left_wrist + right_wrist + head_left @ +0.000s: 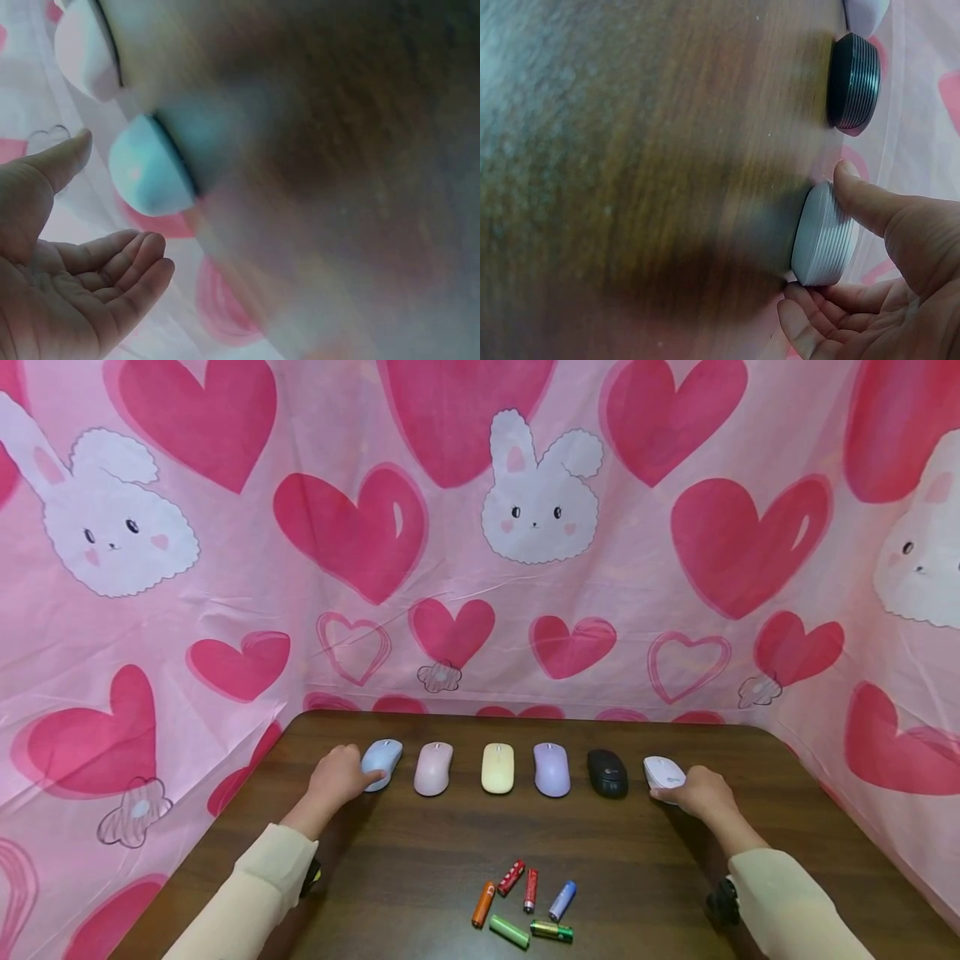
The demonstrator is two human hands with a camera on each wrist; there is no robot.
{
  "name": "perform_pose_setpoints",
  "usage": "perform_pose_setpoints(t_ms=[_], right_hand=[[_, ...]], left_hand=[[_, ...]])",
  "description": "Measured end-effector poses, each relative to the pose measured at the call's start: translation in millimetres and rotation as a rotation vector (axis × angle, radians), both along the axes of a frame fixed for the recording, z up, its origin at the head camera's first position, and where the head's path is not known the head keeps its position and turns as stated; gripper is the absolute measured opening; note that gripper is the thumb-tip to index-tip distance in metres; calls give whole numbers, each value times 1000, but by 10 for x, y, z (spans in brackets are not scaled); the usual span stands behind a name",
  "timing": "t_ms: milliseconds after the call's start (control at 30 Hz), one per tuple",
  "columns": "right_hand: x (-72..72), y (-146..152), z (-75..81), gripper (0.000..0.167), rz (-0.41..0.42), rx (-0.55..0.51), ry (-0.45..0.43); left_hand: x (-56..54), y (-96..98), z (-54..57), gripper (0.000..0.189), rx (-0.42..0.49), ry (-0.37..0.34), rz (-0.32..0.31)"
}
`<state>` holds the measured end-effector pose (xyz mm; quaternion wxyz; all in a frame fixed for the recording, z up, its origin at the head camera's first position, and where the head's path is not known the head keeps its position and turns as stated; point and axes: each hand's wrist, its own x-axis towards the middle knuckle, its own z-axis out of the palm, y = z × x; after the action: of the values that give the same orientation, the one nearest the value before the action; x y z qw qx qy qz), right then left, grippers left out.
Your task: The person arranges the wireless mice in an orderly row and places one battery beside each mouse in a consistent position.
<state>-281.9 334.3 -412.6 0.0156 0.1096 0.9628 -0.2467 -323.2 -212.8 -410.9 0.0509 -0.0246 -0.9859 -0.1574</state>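
Note:
At the left end of a row of computer mice is a light blue mouse [382, 763]. My left hand [337, 778] is right beside it, thumb and fingers spread; the left wrist view shows the thumb [64, 159] apart from the blue mouse [150, 166] and the palm holding nothing. At the row's right end, my right hand [702, 794] pinches a white mouse [664, 772] from its two sides. In the right wrist view the thumb [870, 204] lies at one side of this ribbed white mouse [825, 238] and the fingertips at the other. Its base is down on the table.
Between the hands stand a pink mouse [433, 769], a yellow mouse [498, 768], a purple mouse [552, 769] and a black mouse [607, 773]. Several loose batteries, including an orange battery [483, 904], lie nearer on the brown table [405, 860]. A pink heart-print cloth [465, 577] hangs behind.

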Motion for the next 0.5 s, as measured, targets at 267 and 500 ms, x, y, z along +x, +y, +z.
perform_pose_setpoints(t_ms=[267, 500], right_hand=[[11, -7, -6, 80, -1, -7, 3], [8, 2, -9, 80, -2, -10, 5]], left_hand=[[225, 215, 49, 53, 3, 52, -86], [449, 479, 70, 40, 6, 29, -206]])
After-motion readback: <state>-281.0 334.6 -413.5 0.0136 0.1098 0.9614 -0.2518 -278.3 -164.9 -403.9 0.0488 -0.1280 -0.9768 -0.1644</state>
